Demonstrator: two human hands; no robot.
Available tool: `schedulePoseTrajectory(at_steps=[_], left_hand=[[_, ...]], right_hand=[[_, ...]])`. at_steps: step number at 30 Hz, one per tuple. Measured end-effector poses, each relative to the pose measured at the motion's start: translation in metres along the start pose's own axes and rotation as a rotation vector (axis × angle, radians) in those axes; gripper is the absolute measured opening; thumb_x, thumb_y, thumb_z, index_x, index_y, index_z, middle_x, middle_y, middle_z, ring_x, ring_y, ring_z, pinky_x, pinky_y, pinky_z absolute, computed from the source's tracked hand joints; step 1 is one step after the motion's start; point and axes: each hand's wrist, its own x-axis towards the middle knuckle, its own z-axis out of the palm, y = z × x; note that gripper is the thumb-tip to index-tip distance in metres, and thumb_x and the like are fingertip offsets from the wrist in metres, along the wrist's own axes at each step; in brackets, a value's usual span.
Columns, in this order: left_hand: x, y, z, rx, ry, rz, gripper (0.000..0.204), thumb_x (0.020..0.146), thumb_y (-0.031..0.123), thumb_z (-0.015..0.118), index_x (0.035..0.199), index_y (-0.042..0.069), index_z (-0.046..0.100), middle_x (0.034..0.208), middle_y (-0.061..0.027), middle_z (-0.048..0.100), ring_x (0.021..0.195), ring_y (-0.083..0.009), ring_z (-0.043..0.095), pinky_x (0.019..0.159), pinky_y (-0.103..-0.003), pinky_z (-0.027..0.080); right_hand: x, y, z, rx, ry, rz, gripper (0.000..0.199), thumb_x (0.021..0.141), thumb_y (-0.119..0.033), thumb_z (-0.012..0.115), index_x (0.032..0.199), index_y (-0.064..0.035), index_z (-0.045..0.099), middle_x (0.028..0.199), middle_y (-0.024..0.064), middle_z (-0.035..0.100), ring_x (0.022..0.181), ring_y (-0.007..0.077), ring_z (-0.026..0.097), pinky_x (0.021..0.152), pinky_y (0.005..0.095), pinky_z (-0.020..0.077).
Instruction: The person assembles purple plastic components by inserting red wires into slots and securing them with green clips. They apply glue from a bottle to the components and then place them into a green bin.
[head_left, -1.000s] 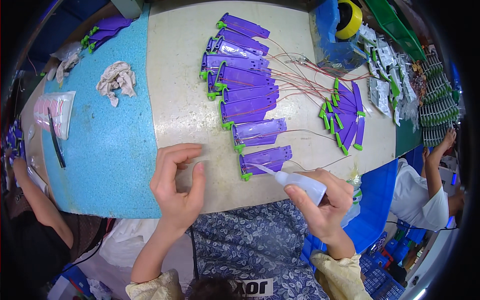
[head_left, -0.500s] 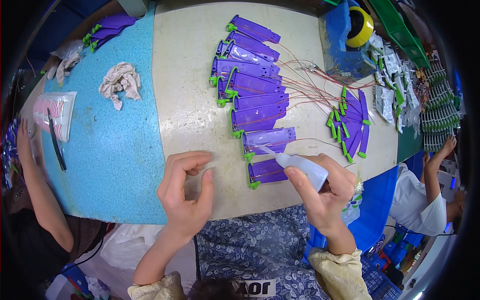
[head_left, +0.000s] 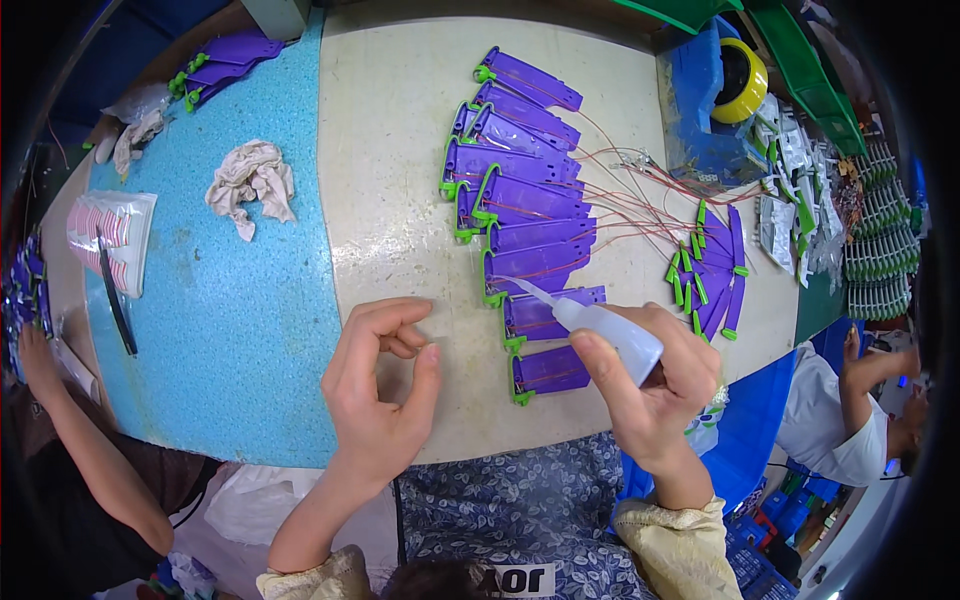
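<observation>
My right hand (head_left: pixel 655 385) is closed around a small squeeze bottle (head_left: pixel 618 338) of whitish, translucent plastic with a long thin nozzle. The nozzle points left, its tip over the green-clipped end of a purple plastic piece (head_left: pixel 540 262), third from the near end of a row. Whether the tip touches it I cannot tell. Under and beside the bottle lie two nearer purple pieces (head_left: pixel 550 372). Left of the row, my left hand (head_left: pixel 380 385) hovers with nothing in it, fingers curled and thumb apart. Thin red wires (head_left: pixel 625 190) trail rightward from several pieces.
Fanned purple pieces with green clips (head_left: pixel 715 275) lie to the right. Behind them stands a blue tape dispenser (head_left: pixel 700 110) with yellow tape. A crumpled cloth (head_left: pixel 250 185) and black tweezers-like tool (head_left: pixel 117 300) rest on the blue mat (head_left: pixel 230 340). Co-workers' arms (head_left: pixel 95 450) show at both sides.
The bottle's nozzle has shifted from the second-nearest purple piece to the one beyond it. The table appears slightly lower in view. My left hand stays similarly curled and empty.
</observation>
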Motion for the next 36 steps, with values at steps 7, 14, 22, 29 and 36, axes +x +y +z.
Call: schedulePoseTrajectory(at_steps=[7,14,22,29,36], left_hand=[[0.007,-0.001,-0.004,-0.021,-0.074,-0.023,0.030,0.085,-0.014,0.061,0.114,-0.006,0.060,0.108,-0.0125,0.063,0.083,-0.0121,0.057,0.075,-0.025,0.047],[0.011,-0.002,0.000,-0.014,-0.018,0.016,0.029,0.081,-0.013,0.066,0.108,-0.003,0.063,0.103,-0.0143,0.066,0.074,-0.0146,0.062,0.068,-0.026,0.050],[0.018,-0.002,0.000,-0.019,-0.026,0.018,0.030,0.081,-0.014,0.066,0.109,-0.003,0.063,0.103,-0.0150,0.066,0.075,-0.0151,0.062,0.067,-0.027,0.050],[0.027,-0.003,0.001,-0.015,-0.050,0.023,0.030,0.081,-0.014,0.065,0.110,-0.003,0.064,0.102,-0.0142,0.066,0.075,-0.0158,0.063,0.068,-0.027,0.050],[0.045,0.002,0.002,0.032,-0.111,0.058,0.033,0.084,-0.013,0.061,0.116,-0.004,0.063,0.103,-0.0128,0.065,0.079,-0.0146,0.060,0.070,-0.026,0.048]], right_hand=[[0.011,0.004,-0.002,-0.006,0.045,-0.035,0.022,0.076,-0.006,0.085,0.089,0.0052,0.072,0.071,0.0125,0.070,0.055,0.0176,0.064,0.048,0.0289,0.0463],[0.017,0.003,0.003,-0.043,-0.006,0.033,0.022,0.076,-0.006,0.086,0.089,0.0054,0.072,0.072,0.0125,0.070,0.055,0.0170,0.064,0.048,0.0287,0.0456],[0.029,0.001,-0.004,-0.003,0.042,0.000,0.022,0.076,-0.005,0.085,0.091,0.0056,0.072,0.074,0.0134,0.071,0.058,0.0176,0.065,0.052,0.0278,0.0479],[0.043,0.008,0.009,-0.034,0.058,-0.028,0.023,0.075,-0.006,0.086,0.090,0.0055,0.072,0.072,0.0136,0.070,0.057,0.0186,0.065,0.050,0.0286,0.0476],[0.047,0.008,0.009,-0.069,0.077,-0.158,0.026,0.075,-0.008,0.087,0.089,0.0068,0.071,0.069,0.0131,0.068,0.053,0.0179,0.063,0.047,0.0286,0.0456]])
